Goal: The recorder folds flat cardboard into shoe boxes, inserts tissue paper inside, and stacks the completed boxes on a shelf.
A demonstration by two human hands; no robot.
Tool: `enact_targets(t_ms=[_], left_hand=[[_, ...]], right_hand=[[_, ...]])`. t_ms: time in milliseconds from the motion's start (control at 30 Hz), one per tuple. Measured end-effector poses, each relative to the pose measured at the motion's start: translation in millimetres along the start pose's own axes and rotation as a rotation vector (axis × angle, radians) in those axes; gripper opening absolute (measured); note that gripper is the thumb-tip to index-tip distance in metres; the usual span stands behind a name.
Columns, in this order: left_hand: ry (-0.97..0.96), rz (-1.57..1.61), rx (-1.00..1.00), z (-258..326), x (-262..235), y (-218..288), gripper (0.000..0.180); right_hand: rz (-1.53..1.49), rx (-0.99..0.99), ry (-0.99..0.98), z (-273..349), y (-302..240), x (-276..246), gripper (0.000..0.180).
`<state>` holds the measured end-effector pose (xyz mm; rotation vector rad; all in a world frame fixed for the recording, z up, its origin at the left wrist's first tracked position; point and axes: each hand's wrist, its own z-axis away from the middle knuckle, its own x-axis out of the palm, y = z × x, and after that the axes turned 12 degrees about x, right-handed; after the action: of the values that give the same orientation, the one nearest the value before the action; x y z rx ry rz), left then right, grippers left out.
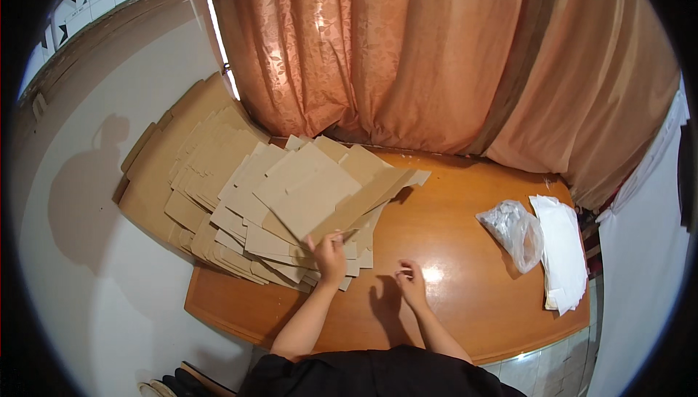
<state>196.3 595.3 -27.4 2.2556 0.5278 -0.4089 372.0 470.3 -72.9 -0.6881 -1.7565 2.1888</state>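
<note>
My left hand [330,257] is closed at the near edge of a flat brown cardboard box blank [309,187]. This blank lies on top of a loose, fanned-out pile of similar blanks [229,204], and its long folded flap [363,204] stands tilted up off the pile. Some of the left fingers are hidden against the cardboard. To the right of the pile, my right hand [412,283] hovers over the wooden table [443,310], touching nothing. Its fingers are loosely bent and apart, with a shadow on the tabletop beside it.
A clear plastic bag [513,233] and a stack of white paper sheets [560,251] lie at the table's right end. Orange curtains [392,48] hang along the back. A white wall [94,201] bounds the left, with a shelf [123,15] above. Footwear [182,382] stands at lower left.
</note>
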Motion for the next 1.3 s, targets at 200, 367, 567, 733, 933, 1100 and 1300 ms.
enact_targets(t_ms=[200, 367, 567, 733, 933, 1100, 1300], left_hand=[[0.395, 0.502, -0.075, -17.3, -87.5, 52.3, 0.026], [0.363, 0.567, -0.075, -11.0, -123.4, 83.1, 0.029], [0.383, 0.617, -0.034, 7.3, -121.3, 104.8, 0.031], [0.207, 0.68, 0.067, 32.3, -90.2, 142.4, 0.029], [-0.046, 1.117, 0.227, 37.4, -64.3, 173.8, 0.04], [0.362, 1.062, -0.475, 63.6, -40.4, 187.8, 0.048], [-0.492, 1.146, -1.129, 105.9, 0.1, 161.2, 0.046]], right_hand=[[-0.199, 0.157, 0.363, 7.3, -24.4, -87.7, 0.053], [-0.464, 0.128, 0.496, 19.8, -81.1, -128.7, 0.071], [-0.729, 0.231, 0.174, 28.6, -67.9, -148.3, 0.071], [-0.543, 0.285, 0.019, 68.1, -94.9, -139.6, 0.056], [-0.871, 0.555, -0.293, 45.5, -2.6, -231.6, 0.035], [-0.884, 0.449, -0.279, 85.4, -33.7, -258.6, 0.039], [-0.903, 0.434, -0.006, 79.1, 13.7, -273.6, 0.037]])
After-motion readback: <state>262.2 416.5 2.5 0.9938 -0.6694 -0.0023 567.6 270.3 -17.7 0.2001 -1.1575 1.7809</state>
